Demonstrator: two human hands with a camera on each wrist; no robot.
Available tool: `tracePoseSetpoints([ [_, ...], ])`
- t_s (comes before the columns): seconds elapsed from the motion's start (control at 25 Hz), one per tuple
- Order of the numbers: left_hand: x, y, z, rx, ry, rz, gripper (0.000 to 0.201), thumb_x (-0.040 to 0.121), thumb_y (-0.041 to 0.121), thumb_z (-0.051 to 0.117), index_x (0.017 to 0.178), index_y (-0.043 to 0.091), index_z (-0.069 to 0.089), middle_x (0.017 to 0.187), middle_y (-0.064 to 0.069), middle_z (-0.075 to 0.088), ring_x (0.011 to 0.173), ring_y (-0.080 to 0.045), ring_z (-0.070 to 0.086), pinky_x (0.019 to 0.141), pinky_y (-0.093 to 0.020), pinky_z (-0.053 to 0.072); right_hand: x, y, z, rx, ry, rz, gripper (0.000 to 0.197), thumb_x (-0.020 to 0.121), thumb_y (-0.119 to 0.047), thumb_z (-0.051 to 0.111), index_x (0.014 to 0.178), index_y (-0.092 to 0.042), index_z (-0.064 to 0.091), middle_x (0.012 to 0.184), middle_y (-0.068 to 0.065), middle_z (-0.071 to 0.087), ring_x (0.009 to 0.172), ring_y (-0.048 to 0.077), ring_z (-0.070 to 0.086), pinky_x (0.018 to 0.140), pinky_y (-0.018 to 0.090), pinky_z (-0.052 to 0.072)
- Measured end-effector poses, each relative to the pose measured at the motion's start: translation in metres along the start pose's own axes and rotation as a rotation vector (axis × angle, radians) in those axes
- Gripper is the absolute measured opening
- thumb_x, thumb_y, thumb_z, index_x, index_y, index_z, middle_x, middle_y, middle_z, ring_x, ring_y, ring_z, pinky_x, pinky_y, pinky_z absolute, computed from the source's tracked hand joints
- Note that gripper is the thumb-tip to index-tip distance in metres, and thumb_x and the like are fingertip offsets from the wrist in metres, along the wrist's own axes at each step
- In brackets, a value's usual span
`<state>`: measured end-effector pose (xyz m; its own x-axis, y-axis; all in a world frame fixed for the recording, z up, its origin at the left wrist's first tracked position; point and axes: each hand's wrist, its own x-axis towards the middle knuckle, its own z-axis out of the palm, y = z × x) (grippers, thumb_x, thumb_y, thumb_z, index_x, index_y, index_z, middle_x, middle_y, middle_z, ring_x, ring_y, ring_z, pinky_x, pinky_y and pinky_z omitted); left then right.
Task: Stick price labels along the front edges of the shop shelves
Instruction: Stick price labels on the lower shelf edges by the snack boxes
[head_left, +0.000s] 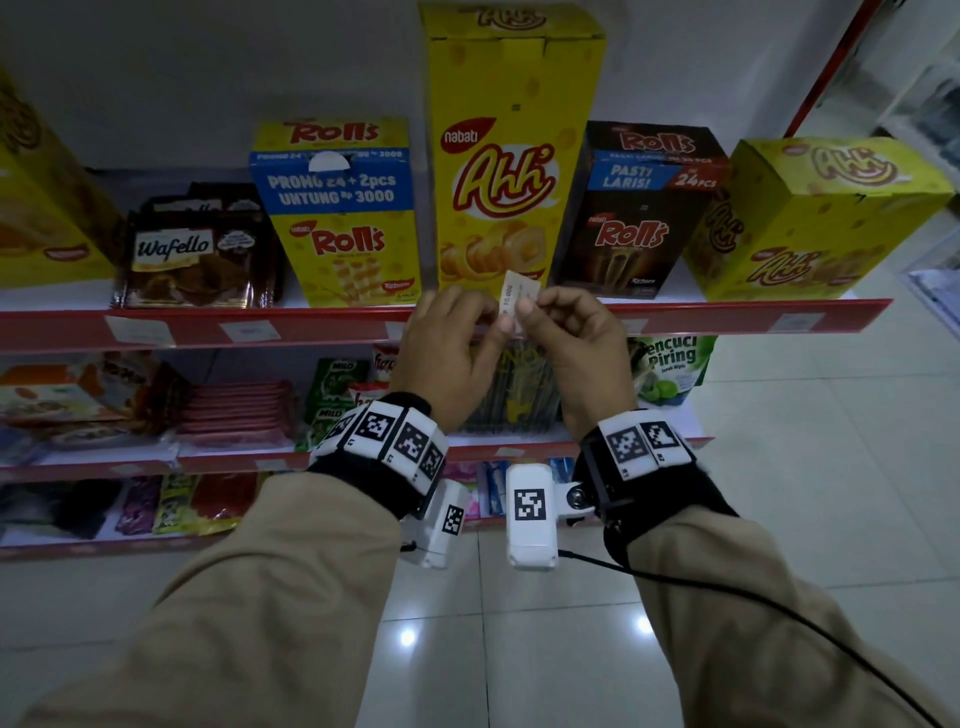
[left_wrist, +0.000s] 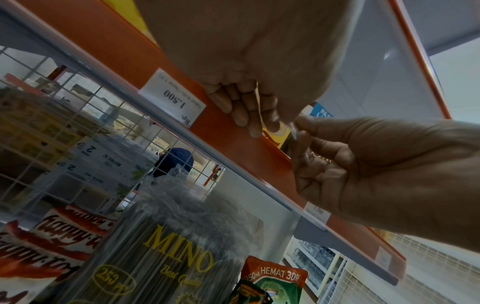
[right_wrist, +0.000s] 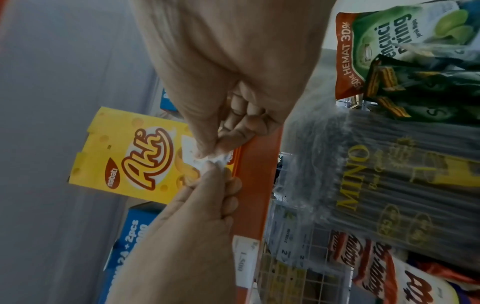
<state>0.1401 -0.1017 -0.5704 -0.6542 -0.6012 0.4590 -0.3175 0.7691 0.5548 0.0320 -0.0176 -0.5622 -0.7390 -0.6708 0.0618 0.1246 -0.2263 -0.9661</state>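
A small white price label (head_left: 514, 291) with printed digits stands upright between my two hands, in front of the tall yellow Ahh box (head_left: 511, 156). My left hand (head_left: 496, 319) pinches its left side and my right hand (head_left: 527, 312) pinches its right side. Both hands hover just at the top shelf's red front edge (head_left: 322, 325). In the right wrist view the label (right_wrist: 188, 147) shows crumpled at the fingertips beside that orange-red edge (right_wrist: 257, 195). Other labels are stuck along the edge (head_left: 140, 330), one reading 1.500 (left_wrist: 172, 96).
The top shelf holds a yellow Rolls box (head_left: 337, 218), a dark Rolls box (head_left: 639, 213), Wafello packs (head_left: 192, 249) and another Ahh box (head_left: 810, 218). Below are a Mino pack (left_wrist: 168, 246) and a green pouch (head_left: 670, 369). White tiled floor (head_left: 805, 467) lies at right.
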Motion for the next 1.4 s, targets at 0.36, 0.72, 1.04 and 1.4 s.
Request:
tracePoseSetpoints([
  [0.36,0.009,0.000,-0.013,0.165,-0.139,0.043,0.019,0.096,0.025,0.053,0.098,0.006,0.056,0.099,-0.010,0.055,0.094,-0.028,0.045,0.075,-0.035,0.034,0.010,-0.021,-0.021,-0.519,-0.011,-0.284,0.016,0.087,-0.012,0.067,0.103,-0.009,0.065,0.093,0.001,0.066,0.077,0.006,0.056,0.071,0.019,0.045],
  [0.72,0.008,0.001,-0.022,0.319,-0.227,0.105,0.021,0.094,0.027,0.051,0.107,0.011,0.053,0.106,-0.009,0.051,0.099,-0.029,0.044,0.081,-0.039,0.038,0.015,-0.032,-0.019,-1.113,-0.267,-0.612,0.013,0.089,-0.011,0.059,0.097,-0.014,0.068,0.097,0.003,0.066,0.091,0.026,0.056,0.079,0.038,0.044],
  [1.04,0.004,-0.005,-0.024,0.288,-0.169,0.062,0.030,0.093,0.028,0.053,0.120,0.015,0.051,0.110,-0.007,0.053,0.103,-0.027,0.044,0.082,-0.035,0.037,0.017,-0.019,-0.015,-0.976,-0.209,-0.470,0.012,0.089,-0.009,0.060,0.095,-0.014,0.069,0.096,0.000,0.067,0.094,0.023,0.055,0.080,0.032,0.044],
  [1.4,0.003,-0.004,-0.018,0.401,-0.140,0.083,0.020,0.093,0.021,0.054,0.105,0.009,0.064,0.094,-0.015,0.049,0.092,-0.033,0.045,0.076,-0.042,0.040,0.015,-0.007,-0.021,-1.215,-0.282,-0.606,0.015,0.082,-0.009,0.061,0.097,-0.006,0.064,0.097,0.014,0.057,0.092,0.031,0.052,0.075,0.037,0.043],
])
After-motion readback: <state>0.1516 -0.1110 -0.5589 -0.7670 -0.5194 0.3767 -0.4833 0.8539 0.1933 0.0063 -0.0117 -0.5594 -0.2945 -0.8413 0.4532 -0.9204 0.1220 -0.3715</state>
